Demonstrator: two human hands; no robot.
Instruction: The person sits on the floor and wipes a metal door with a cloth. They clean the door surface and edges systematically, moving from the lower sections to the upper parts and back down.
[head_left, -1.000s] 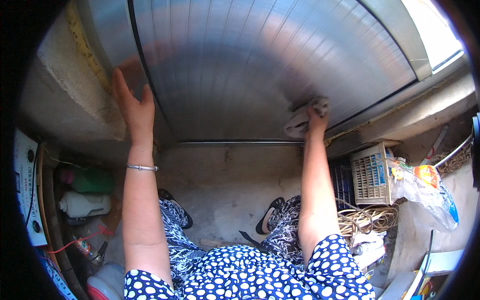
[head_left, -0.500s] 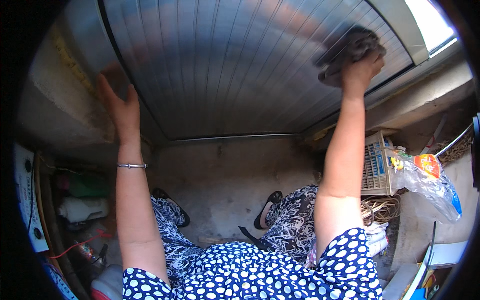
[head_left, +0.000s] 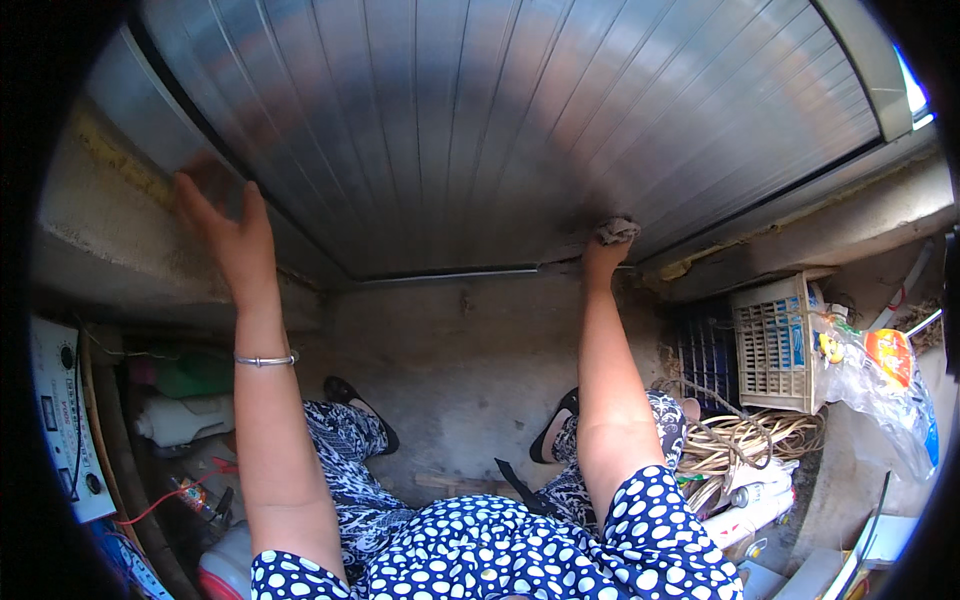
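A tall ribbed metal door panel (head_left: pixel 430 150) with a shiny, reflecting surface fills the view before me. My right hand (head_left: pixel 606 258) is closed round a crumpled grey rag (head_left: pixel 618 231), which presses on the panel low down near its bottom edge, right of the middle. My left hand (head_left: pixel 235 235) has thumb and fingers spread apart and holds nothing. It is by the dark strip along the panel's left side; whether its fingertips touch the metal frame, I cannot tell. A thin silver bangle (head_left: pixel 265 361) circles my left wrist.
At right stand a beige plastic crate (head_left: pixel 775 345), a clear plastic bag (head_left: pixel 885 385) and coiled pale cord (head_left: pixel 765 440). To the left are a white panel with dark knobs (head_left: pixel 65 420), a whitish bottle (head_left: pixel 185 420) and a thin red wire (head_left: pixel 150 505). A concrete ledge (head_left: pixel 125 230) borders the door.
My right hand has swept the rag down and to the left, from the panel's upper right to near its bottom edge. My left hand stays spread in nearly the same place.
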